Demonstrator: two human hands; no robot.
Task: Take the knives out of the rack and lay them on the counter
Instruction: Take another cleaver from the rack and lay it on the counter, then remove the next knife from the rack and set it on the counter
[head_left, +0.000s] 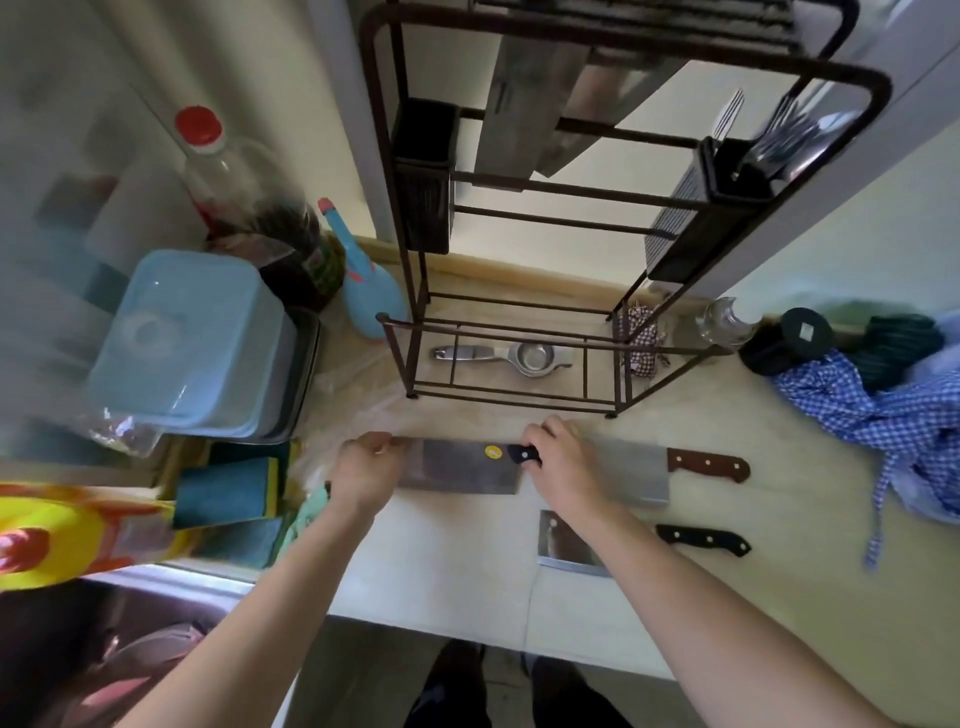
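A broad steel cleaver with a yellow sticker (457, 466) lies flat on the pale counter (467, 571), near the dark metal rack (410, 218). The right hand (561, 465) is closed round its black handle; the left hand (366, 467) pinches the blade's far-left corner. 2 more cleavers, a brown-handled one (675, 470) and a black-handled one (696, 540), lie right.

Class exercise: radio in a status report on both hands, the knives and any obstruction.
Both hands on stickered cleaver: left hand at blade tip, right hand on handle. Two knives already down: brown-handled cleaver, black-handled knife. Rack directly behind.
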